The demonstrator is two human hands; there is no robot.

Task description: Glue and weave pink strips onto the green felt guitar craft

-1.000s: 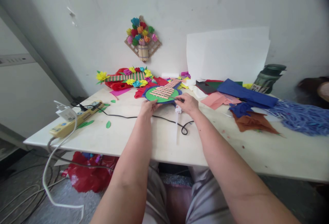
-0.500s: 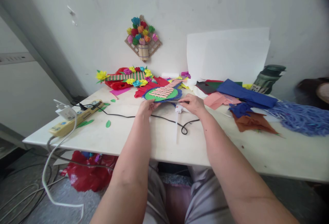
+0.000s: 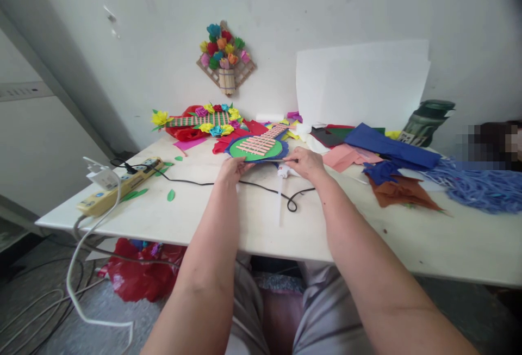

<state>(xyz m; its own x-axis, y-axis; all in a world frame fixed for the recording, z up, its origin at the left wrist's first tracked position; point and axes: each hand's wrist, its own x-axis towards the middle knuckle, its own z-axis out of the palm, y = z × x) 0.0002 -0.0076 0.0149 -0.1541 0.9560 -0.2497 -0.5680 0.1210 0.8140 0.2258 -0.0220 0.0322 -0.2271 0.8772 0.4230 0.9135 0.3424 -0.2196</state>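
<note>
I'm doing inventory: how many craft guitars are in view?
2: the flowered guitar at the back left, the blue-edged guitar at the left hand. Others could be hidden.

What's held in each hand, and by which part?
Left hand: green and blue guitar-shaped paper craft, by its round body's near edge. Right hand: slim dark implement, type unclear, by its right end.

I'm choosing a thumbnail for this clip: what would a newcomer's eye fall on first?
Probably the multicoloured flower hanging on the wall, left of centre. Below it, the flower-trimmed guitar-shaped craft lies at the back of the table. Nearer, the blue-edged green guitar-shaped craft sits at the left hand.
</note>
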